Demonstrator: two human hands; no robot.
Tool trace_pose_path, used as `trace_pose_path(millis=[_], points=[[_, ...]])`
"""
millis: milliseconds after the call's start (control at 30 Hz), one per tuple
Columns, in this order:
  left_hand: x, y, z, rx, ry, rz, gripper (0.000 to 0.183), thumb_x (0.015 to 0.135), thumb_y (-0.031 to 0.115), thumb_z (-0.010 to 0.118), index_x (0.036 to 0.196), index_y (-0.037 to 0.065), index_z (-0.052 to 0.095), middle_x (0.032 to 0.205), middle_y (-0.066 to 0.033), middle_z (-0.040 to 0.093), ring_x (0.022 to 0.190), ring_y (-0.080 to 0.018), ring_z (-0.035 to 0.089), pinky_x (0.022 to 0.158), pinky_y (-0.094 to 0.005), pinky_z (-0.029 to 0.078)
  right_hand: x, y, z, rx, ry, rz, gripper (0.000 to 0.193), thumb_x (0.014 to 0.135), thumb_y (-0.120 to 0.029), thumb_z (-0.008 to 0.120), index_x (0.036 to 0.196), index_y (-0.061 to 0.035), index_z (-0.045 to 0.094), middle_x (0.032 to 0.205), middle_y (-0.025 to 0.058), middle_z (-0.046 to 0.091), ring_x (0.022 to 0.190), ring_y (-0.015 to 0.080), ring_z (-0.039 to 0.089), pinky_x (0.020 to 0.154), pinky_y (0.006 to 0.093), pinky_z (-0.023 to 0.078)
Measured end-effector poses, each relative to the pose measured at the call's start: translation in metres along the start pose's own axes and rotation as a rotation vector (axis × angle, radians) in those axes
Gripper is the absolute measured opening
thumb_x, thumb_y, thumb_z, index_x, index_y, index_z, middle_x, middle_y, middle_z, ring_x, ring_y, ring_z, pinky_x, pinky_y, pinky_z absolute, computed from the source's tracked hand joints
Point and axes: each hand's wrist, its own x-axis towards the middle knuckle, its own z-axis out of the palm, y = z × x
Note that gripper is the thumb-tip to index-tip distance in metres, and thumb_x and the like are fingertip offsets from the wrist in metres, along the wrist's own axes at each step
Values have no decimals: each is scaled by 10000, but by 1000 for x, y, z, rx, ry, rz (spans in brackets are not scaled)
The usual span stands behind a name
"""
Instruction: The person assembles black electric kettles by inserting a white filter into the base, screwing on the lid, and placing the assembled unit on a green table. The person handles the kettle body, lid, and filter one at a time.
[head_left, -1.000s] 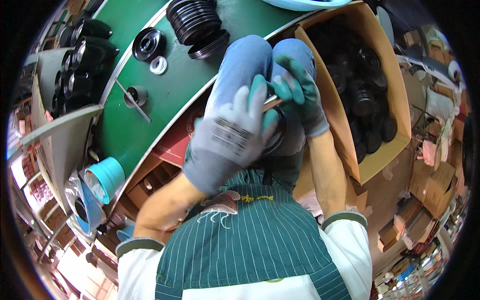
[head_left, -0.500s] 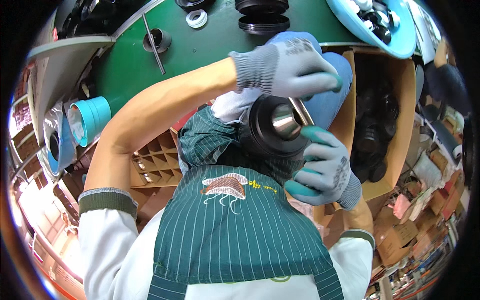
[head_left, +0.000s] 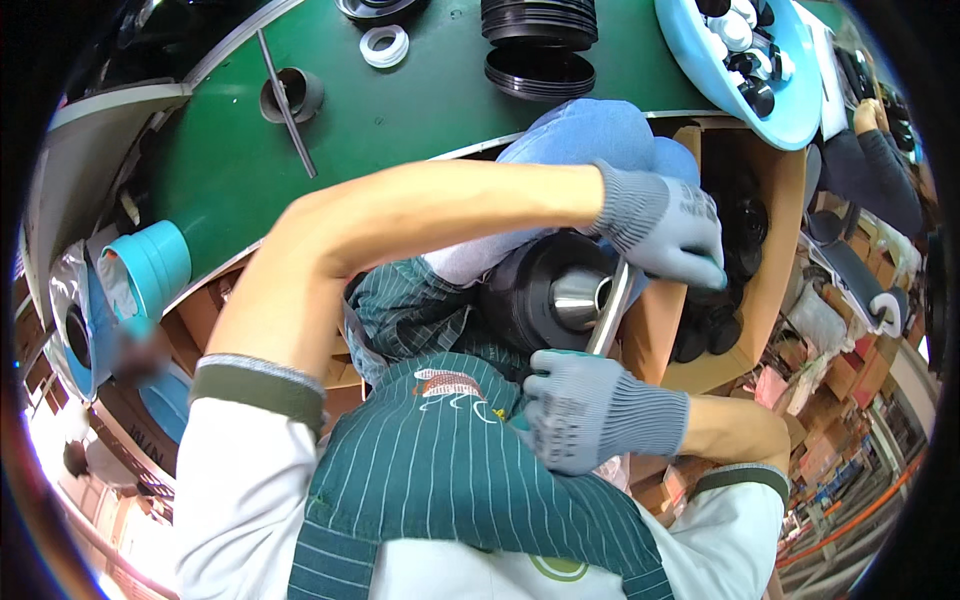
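A black, rounded vessel (head_left: 510, 290) with a shiny metal neck (head_left: 578, 299) lies tilted in my lap, its mouth turned to the right. A metal bar (head_left: 612, 312) runs across that mouth. My left hand (head_left: 672, 235), in a grey glove with green fingertips, is closed round the bar's far end. At the near end my right hand (head_left: 580, 410), gloved alike, is closed on the bar close to the striped green apron (head_left: 450, 470). How far the bar reaches into the neck is hidden.
The green table (head_left: 400, 120) bears black lids (head_left: 540, 72), a white ring (head_left: 384, 46) and a grey cup with a rod (head_left: 290, 95). A blue basin (head_left: 690, 50) holds small caps. Right of my knees stands a cardboard box (head_left: 790, 215) of black parts; beyond is another person's arm (head_left: 885, 165).
The bar has swung round over the metal neck. My left hand has moved right and nearer, my right hand left toward the apron. The view has shifted somewhat.
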Motion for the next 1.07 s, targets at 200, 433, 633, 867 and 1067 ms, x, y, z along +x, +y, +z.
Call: trace_pose_path(millis=[200,433,633,867,1067], points=[[23,-2,13,-326,-137,100,430,1027,314,488,876,4,745,696,-139,679,693,-288,653,733,-396,523,54,14,23,504,-176,225,277,922,-244,597,724,-120,746,694,27,678,704,229,687,662,378,536],[19,-8,6,-313,-7,134,429,1039,336,532,849,31,767,688,-119,697,719,-242,675,782,-350,546,36,17,-18,106,204,25,190,871,-309,623,839,-137,697,822,13,648,760,204,614,697,329,500],[-64,-14,-67,-204,574,-68,570,1041,444,379,1316,18,640,1107,-140,692,968,-220,677,837,-364,557,-30,-29,-20,-472,831,321,391,734,-391,749,1004,-108,738,1061,99,706,1035,286,661,946,498,508],[-249,48,-26,-420,952,-708,577,1057,415,549,1430,-25,549,1237,-113,707,967,-158,675,839,-283,527,-51,-12,77,-17,1122,887,1119,688,-670,856,1543,-71,454,1580,229,411,1471,467,373,1217,537,317],[-285,12,5,552,1200,-892,510,960,217,726,1413,28,588,1255,-149,722,1118,-299,708,986,-366,534,-54,32,111,-152,1027,779,847,755,-616,826,1435,-156,618,1574,191,463,1510,469,318,1192,603,336]])
